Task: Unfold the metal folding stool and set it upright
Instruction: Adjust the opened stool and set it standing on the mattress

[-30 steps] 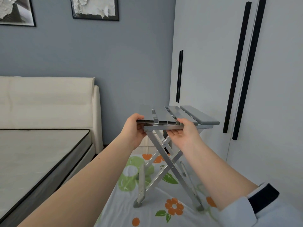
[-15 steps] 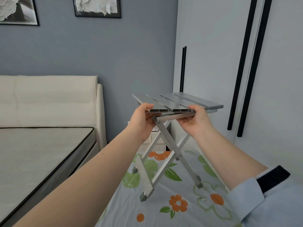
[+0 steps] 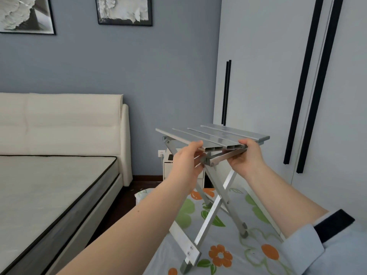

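Two hands (image 3: pixel 186 165) (image 3: pixel 246 157) grip the unlabelled metal stool (image 3: pixel 214 135).

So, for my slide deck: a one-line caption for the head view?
Both hands, left hand and right hand, grip the unfolded metal stool by its seat edge above a floral cloth.

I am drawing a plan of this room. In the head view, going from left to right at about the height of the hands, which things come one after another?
Mattress → cream headboard → left hand → right hand → black wardrobe handles. Both hands grip the near edge of the folding stool.
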### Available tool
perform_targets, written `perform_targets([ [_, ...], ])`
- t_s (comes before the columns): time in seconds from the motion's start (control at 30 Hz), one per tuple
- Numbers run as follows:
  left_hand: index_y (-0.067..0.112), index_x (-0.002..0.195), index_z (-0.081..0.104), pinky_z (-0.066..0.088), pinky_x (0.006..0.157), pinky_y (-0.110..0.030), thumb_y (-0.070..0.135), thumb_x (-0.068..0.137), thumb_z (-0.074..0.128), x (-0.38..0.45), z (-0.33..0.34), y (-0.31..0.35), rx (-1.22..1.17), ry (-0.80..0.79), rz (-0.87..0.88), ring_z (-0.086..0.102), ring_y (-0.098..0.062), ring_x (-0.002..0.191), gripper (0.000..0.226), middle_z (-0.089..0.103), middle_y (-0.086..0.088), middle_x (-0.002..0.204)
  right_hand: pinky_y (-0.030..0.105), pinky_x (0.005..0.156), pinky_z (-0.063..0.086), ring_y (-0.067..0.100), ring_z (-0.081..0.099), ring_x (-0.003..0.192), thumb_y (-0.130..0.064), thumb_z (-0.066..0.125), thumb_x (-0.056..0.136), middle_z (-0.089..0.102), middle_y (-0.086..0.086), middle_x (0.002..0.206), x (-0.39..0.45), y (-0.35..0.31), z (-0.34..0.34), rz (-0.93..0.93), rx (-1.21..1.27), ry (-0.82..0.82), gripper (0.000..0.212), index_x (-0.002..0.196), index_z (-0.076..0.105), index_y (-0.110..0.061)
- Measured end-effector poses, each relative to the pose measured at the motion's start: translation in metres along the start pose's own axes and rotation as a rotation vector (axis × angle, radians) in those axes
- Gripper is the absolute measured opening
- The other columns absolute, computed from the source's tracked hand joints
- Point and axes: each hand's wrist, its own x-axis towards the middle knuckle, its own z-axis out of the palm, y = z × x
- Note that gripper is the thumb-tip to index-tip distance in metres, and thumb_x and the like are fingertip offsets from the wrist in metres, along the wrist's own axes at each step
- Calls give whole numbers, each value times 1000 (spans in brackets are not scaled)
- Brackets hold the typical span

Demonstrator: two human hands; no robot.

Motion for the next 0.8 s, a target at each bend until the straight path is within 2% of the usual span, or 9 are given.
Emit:
perform_targets([
  [0.1, 9, 68, 59, 48, 95, -49, 13, 81, 64, 0, 0, -7, -6, -12, 14, 59, -22, 69, 15, 60, -1, 55, 31, 43, 55, 26, 66, 39, -9, 46, 85, 67, 11, 46, 2, 0, -3, 2, 17, 13, 9, 83, 53, -4],
  [0.23, 7, 72, 56, 52, 89, -43, 10, 81, 63, 1, -4, -13, -31, -18, 32, 58, -20, 66, 12, 58, -4, 61, 29, 45, 56, 23, 66, 40, -12, 50, 84, 67, 10, 53, 4, 1, -8, 11, 15, 23, 7, 82, 53, -6],
  [0.3, 5, 75, 53, 54, 84, -38, 8, 82, 61, 0, -6, -16, -40, -28, 31, 58, -25, 74, 11, 57, -7, 66, 28, 45, 56, 21, 66, 40, -14, 51, 84, 66, 9, 57, 5, 3, -11, 17, 16, 24, 7, 82, 54, -7],
  [0.33, 5, 81, 52, 56, 83, -36, 7, 82, 60, 0, -6, -18, -46, -30, 29, 57, -27, 80, 9, 56, -9, 70, 28, 45, 56, 21, 67, 41, -14, 51, 85, 67, 8, 53, 4, 4, -12, 22, 18, 20, 8, 82, 54, -7],
  [0.43, 3, 98, 49, 57, 82, -34, 8, 82, 61, 0, -8, -20, -53, -29, 21, 58, -30, 87, 21, 58, -11, 75, 29, 46, 56, 21, 67, 42, -16, 52, 84, 66, 8, 45, 3, 5, -14, 27, 26, 9, 9, 82, 55, -7],
  [0.53, 4, 103, 46, 57, 80, -37, 12, 82, 62, 2, -9, -18, -45, -14, -29, 61, -30, 85, 27, 59, -11, 79, 30, 47, 57, 21, 68, 43, -18, 54, 84, 66, 8, 45, 1, 6, -13, 23, 30, 21, 11, 83, 55, -8],
  [0.63, 10, 109, 46, 56, 66, -36, 27, 79, 64, 5, -11, -14, 11, 83, -140, 64, -26, 80, 39, 56, -10, 89, 30, 46, 57, 20, 68, 43, -23, 57, 85, 67, 7, 46, -1, 8, -12, 21, 7, 59, 15, 85, 57, -8],
  [0.7, 18, 114, 44, 54, 66, -39, 38, 75, 63, 11, -14, -11, 106, 166, -188, 61, -27, 87, 48, 51, -8, 97, 30, 44, 57, 20, 69, 45, -27, 58, 86, 69, 7, 48, -4, 8, -10, 19, -8, 80, 18, 87, 58, -9],
  [0.8, 23, 121, 39, 52, 65, -39, 42, 71, 62, 25, -19, -3, 183, 251, -179, 58, -28, 93, 58, 47, -6, 102, 32, 51, 60, 23, 71, 61, -27, 61, 86, 72, 10, 70, -10, 9, -8, 2, -30, 84, 19, 91, 59, -9],
])
